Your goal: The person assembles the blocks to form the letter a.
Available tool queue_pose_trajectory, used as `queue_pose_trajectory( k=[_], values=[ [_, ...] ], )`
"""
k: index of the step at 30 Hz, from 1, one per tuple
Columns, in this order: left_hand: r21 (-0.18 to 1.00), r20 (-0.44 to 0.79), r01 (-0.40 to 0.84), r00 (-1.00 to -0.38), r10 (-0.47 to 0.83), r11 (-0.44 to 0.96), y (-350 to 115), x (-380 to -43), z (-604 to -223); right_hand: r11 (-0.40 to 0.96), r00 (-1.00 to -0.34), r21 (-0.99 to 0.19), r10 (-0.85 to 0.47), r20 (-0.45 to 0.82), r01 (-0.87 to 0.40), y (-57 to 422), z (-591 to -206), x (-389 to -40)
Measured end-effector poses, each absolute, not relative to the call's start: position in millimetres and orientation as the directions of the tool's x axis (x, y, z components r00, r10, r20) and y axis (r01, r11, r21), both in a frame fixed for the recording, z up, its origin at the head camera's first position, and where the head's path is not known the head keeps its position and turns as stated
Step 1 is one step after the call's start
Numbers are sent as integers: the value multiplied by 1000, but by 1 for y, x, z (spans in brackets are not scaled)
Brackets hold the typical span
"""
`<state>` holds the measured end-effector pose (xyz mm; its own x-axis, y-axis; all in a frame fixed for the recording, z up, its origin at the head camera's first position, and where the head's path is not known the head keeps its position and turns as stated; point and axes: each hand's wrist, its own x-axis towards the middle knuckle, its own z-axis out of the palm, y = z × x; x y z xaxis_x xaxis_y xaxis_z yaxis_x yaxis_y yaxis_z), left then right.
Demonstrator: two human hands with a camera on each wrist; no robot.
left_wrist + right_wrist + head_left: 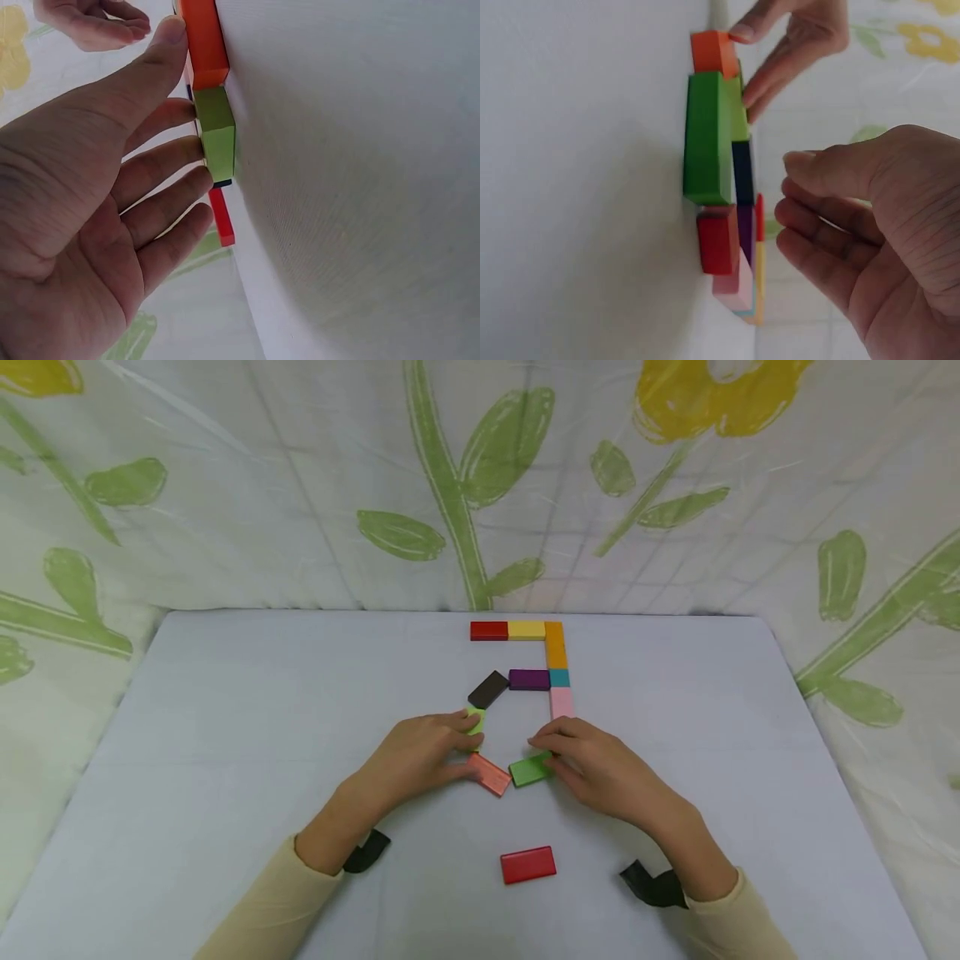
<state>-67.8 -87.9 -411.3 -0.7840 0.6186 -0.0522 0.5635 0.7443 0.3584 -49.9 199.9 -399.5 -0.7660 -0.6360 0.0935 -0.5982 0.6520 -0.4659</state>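
My left hand lies at the left of a loop of blocks, fingers extended. Its fingertips touch the lime green block, and its thumb is at the salmon-orange block. My right hand hovers by the loop's lower right, beside the green block and below the pink block. In the right wrist view its fingers are loosely bent with nothing between them, apart from the blocks. A small red block shows there between the green and pink ones; in the head view the hand hides it.
The loop continues with a black block, a purple block and a teal block. Above are orange, yellow and dark red blocks. A separate red block lies nearer on the white table.
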Motion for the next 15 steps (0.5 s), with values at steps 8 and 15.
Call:
queue_pose_trajectory(
  k=[8,15],
  values=[
    [344,-22,566,-792,609,749,-87,-67,-412,655,-796,-502,-593,121,-565,204,-398,-49],
    [312,24,581,-796,605,752,-85,-63,-414,640,-776,-511,-624,91,-574,196,-398,-31]
  ],
)
